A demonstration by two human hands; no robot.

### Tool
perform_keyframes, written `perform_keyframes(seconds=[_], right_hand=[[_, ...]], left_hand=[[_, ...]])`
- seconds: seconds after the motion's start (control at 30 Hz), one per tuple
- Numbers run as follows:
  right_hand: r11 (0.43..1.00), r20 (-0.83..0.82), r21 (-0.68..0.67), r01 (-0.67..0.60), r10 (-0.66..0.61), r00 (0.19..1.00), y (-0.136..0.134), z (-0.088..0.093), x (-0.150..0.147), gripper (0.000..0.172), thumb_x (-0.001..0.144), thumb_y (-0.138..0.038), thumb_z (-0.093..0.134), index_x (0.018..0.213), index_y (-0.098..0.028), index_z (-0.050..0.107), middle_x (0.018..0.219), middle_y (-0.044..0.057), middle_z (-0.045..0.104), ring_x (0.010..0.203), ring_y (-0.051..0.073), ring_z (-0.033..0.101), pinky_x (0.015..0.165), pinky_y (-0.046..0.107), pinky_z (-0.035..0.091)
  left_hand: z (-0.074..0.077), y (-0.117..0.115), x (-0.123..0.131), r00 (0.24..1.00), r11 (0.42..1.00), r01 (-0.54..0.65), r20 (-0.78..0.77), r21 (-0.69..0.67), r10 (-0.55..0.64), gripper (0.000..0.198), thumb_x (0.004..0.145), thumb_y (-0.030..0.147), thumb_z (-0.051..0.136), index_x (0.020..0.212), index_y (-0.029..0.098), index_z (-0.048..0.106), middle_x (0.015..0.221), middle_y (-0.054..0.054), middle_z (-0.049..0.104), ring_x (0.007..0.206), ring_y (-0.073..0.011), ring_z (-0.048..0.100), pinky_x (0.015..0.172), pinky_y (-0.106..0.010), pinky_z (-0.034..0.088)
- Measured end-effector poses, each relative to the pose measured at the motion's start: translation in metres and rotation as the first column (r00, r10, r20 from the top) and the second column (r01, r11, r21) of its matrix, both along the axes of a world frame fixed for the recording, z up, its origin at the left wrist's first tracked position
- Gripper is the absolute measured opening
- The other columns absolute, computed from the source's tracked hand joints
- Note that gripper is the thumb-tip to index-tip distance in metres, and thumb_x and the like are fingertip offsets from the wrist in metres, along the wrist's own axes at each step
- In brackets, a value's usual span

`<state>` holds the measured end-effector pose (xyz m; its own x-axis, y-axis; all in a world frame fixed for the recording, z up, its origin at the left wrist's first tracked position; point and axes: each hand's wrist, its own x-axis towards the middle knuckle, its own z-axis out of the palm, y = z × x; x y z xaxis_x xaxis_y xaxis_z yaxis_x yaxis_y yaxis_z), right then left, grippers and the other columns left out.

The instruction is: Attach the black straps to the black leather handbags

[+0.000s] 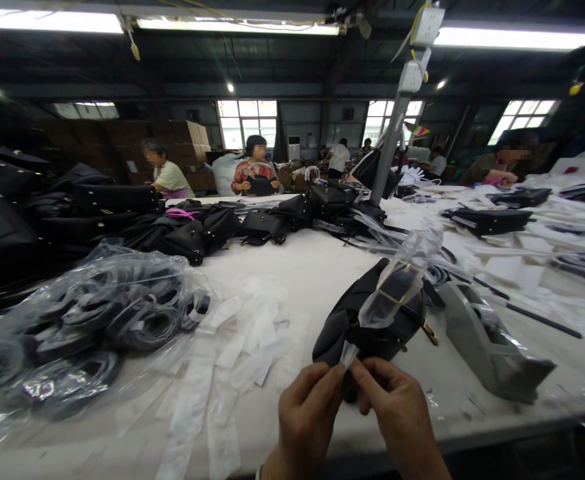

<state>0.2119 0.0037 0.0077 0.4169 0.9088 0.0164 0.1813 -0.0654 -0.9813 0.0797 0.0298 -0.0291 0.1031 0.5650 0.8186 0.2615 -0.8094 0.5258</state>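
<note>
My left hand (306, 417) and my right hand (395, 410) meet near the table's front edge, fingers pinched on the lower end of a clear plastic film strip (397, 283). The film runs up over the gold buckle of a black handbag (360, 320) that lies on the white table (292, 280) just behind my fingers. Both hands are closed on the film's tip.
A clear bag of coiled black straps (87, 320) lies at the left, white paper strips (232, 360) beside it. A grey tape dispenser (487, 347) stands at the right. Black handbags (272, 220) pile up further back. Several people sit at the far end.
</note>
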Motion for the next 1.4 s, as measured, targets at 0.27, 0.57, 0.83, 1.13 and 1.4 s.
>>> perform_keyframes(seconds=[0.27, 0.57, 0.83, 1.13, 1.4], right_hand=[[0.995, -0.09, -0.029, -0.092, 0.089, 0.992, -0.002, 0.005, 0.0, 0.048, 0.078, -0.063, 0.066, 0.061, -0.018, 0.068, 0.052, 0.003, 0.066, 0.052, 0.015, 0.058, 0.052, 0.023, 0.047], [0.99, -0.014, 0.001, -0.138, 0.138, 0.99, -0.007, 0.009, 0.001, 0.05, 0.084, -0.063, 0.061, 0.061, -0.019, 0.067, 0.055, 0.002, 0.068, 0.055, 0.015, 0.062, 0.055, 0.022, 0.05], [0.996, -0.096, -0.034, -0.087, 0.083, 0.992, -0.007, -0.004, 0.011, 0.041, 0.079, -0.058, 0.07, 0.069, -0.018, 0.073, 0.056, 0.003, 0.07, 0.057, 0.015, 0.06, 0.058, 0.023, 0.05], [0.986, -0.1, 0.016, -0.166, 0.167, 0.981, -0.003, -0.001, 0.012, 0.043, 0.082, -0.054, 0.068, 0.059, -0.018, 0.07, 0.053, 0.003, 0.065, 0.055, 0.015, 0.055, 0.056, 0.025, 0.046], [0.978, 0.067, 0.047, -0.204, 0.201, 0.977, -0.006, 0.0, 0.018, 0.047, 0.088, -0.053, 0.06, 0.055, -0.019, 0.062, 0.05, -0.002, 0.056, 0.051, 0.013, 0.055, 0.053, 0.024, 0.043]], left_hand=[[0.029, 0.004, -0.018, 0.905, 0.976, 0.002, -0.416, 0.217, 0.09, 0.023, 0.099, 0.012, 0.05, 0.109, 0.01, 0.071, 0.082, -0.011, 0.073, 0.065, -0.0179, 0.069, 0.056, -0.023, 0.056], [0.027, -0.002, -0.023, 0.903, 0.989, 0.016, -0.426, 0.149, 0.05, 0.025, 0.096, 0.01, 0.055, 0.118, 0.014, 0.066, 0.087, -0.009, 0.073, 0.07, -0.0167, 0.069, 0.061, -0.023, 0.057], [-0.009, -0.044, -0.056, 0.975, 0.981, -0.067, -0.219, -0.182, 0.026, 0.023, 0.09, 0.006, 0.061, 0.107, 0.019, 0.068, 0.084, -0.005, 0.068, 0.069, -0.0144, 0.066, 0.064, -0.022, 0.058], [0.035, -0.037, -0.051, 0.997, 0.872, -0.026, -0.07, -0.489, -0.01, 0.017, 0.098, 0.02, 0.053, 0.099, 0.018, 0.07, 0.084, -0.006, 0.072, 0.078, -0.0171, 0.067, 0.074, -0.026, 0.055], [0.036, -0.015, 0.001, 0.896, 0.34, 0.442, 0.391, -0.83, -0.211, 0.033, 0.086, 0.045, 0.071, 0.094, 0.013, 0.067, 0.081, -0.004, 0.067, 0.061, -0.0124, 0.061, 0.052, -0.021, 0.05]])
